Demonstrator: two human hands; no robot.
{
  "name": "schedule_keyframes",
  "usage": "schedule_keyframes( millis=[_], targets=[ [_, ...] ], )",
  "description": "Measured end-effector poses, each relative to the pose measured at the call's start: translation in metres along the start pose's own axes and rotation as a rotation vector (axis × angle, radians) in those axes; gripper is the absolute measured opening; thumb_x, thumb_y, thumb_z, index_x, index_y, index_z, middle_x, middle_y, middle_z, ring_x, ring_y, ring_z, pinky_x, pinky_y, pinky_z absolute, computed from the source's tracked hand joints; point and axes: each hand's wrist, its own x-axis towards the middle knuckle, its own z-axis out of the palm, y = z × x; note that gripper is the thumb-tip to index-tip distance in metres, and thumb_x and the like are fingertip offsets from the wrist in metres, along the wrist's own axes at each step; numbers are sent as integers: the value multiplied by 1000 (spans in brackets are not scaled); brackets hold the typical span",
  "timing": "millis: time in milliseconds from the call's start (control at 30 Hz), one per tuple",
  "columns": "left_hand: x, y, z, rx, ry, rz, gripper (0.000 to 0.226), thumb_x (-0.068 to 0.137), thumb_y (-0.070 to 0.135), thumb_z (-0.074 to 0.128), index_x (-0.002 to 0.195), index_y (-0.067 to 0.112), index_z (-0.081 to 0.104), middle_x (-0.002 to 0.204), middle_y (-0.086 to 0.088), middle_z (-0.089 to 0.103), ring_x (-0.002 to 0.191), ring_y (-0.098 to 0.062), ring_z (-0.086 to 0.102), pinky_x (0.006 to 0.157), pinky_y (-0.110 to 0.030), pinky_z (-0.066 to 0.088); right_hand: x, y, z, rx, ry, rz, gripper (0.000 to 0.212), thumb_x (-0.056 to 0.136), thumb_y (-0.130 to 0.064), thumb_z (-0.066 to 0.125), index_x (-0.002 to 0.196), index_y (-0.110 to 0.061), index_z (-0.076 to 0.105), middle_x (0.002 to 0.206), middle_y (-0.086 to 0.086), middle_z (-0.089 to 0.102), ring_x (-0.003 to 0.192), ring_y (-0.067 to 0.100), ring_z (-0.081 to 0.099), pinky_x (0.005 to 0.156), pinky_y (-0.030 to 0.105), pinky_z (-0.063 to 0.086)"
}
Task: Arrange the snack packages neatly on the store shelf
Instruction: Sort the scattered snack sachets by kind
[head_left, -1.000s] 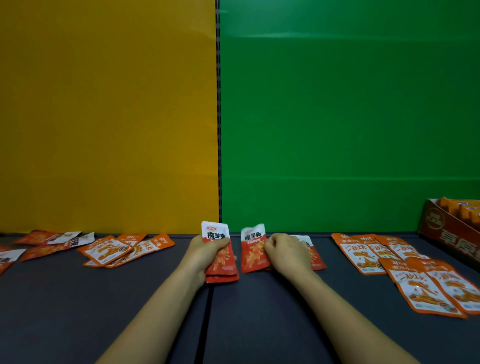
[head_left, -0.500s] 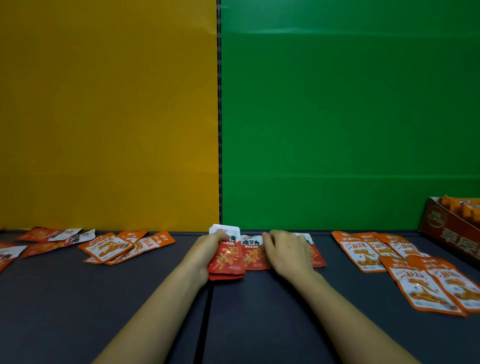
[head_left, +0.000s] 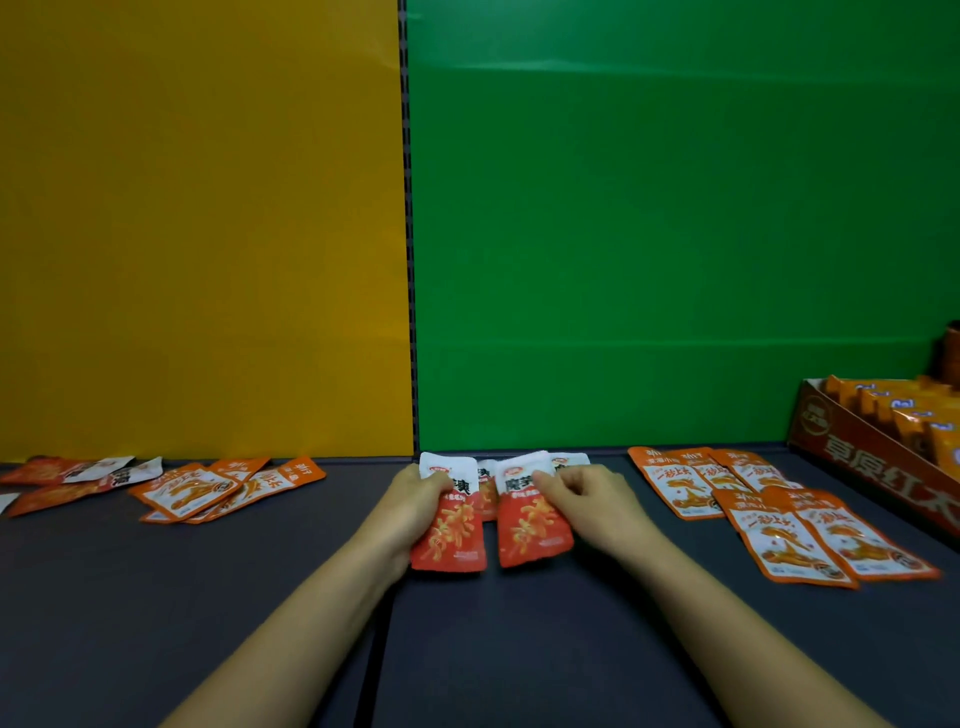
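Observation:
Two red-and-white snack packets lie side by side at the middle of the dark shelf (head_left: 519, 649). My left hand (head_left: 410, 506) grips the left packet (head_left: 451, 535) by its left edge, thumb on its white top. My right hand (head_left: 587, 501) pinches the right packet (head_left: 532, 530) near its white top. More packets of the same kind (head_left: 485, 491) lie behind and between these two, partly hidden by my hands.
Orange packets lie loosely scattered at the left back (head_left: 208, 491). An overlapping group of orange packets (head_left: 779, 512) lies at the right. An open cardboard display box (head_left: 883, 462) with orange packs stands at the far right. Yellow and green panels form the back wall.
Both hands brought their packets down from upright to flat on the shelf and drew them toward me. The two packets now lie side by side, closer to the front.

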Motion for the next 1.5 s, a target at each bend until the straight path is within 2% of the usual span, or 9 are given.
schedule_keyframes(
  millis=[133, 300, 533, 600, 700, 933, 1167, 1300, 1500],
  targets=[
    [5, -9, 3, 96, 32, 39, 11, 95, 19, 48, 102, 11, 52, 88, -10, 65, 66, -18, 61, 63, -29, 51, -14, 23, -6, -47, -51, 4, 52, 93, -42, 48, 52, -17, 29, 51, -4, 38, 53, 10, 37, 51, 23, 26],
    [14, -20, 10, 349, 136, 125, 19, 83, 26, 66, 84, 18, 48, 100, -11, 67, 92, -26, 66, 85, -43, 53, -17, 24, 1, -75, -91, -13, 52, 94, -42, 47, 51, -18, 28, 52, -4, 36, 51, 10, 35, 53, 25, 28],
    [12, -22, 14, 811, 277, 285, 31, 84, 45, 59, 91, 18, 46, 86, 3, 55, 94, -23, 59, 68, -30, 41, -17, 22, 3, -123, -61, -57, 53, 95, -42, 44, 51, -18, 26, 51, -3, 35, 57, 17, 38, 56, 27, 29],
    [12, -22, 11, 869, 307, 294, 32, 86, 47, 56, 90, 18, 45, 85, 3, 55, 93, -23, 60, 66, -29, 38, -17, 20, 4, -112, -63, -61, 53, 95, -42, 43, 51, -18, 27, 51, -3, 35, 56, 16, 38, 64, 27, 31],
    [11, -22, 8, 1012, 282, 267, 36, 87, 51, 50, 89, 16, 44, 86, 2, 55, 94, -23, 60, 69, -29, 37, -18, 17, 6, -190, -67, -59, 50, 96, -44, 39, 53, -19, 32, 55, -5, 40, 59, 16, 41, 80, 29, 29],
    [7, -21, 10, 1311, 288, 323, 42, 89, 57, 40, 84, 16, 44, 95, -4, 64, 95, -24, 59, 78, -32, 34, -22, 15, 7, -346, -32, -80, 47, 96, -46, 36, 56, -22, 35, 59, -7, 42, 70, 20, 46, 91, 33, 33],
    [1, -20, 13, 1539, 347, 367, 54, 91, 58, 33, 97, 11, 58, 98, -6, 67, 96, -24, 59, 90, -34, 35, -25, 14, 3, -381, -5, -67, 45, 92, -54, 40, 58, -24, 38, 65, -10, 48, 71, 19, 47, 91, 34, 35],
    [-9, -13, 9, 1581, 439, 427, 61, 93, 59, 24, 119, 9, 48, 110, -8, 63, 111, -25, 50, 95, -35, 31, -28, 10, 1, -297, 116, -141, 37, 92, -49, 42, 64, -26, 41, 70, -10, 54, 70, 13, 50, 84, 30, 36],
    [-33, -7, -48, 1432, 500, 514, 39, 96, 46, 32, 110, 16, 50, 114, -3, 59, 110, -21, 49, 89, -32, 34, -35, -27, 3, -48, 115, -330, 13, 89, -32, 55, 78, -25, 57, 76, -12, 59, 68, 2, 50, 68, 22, 34]
  ],
)
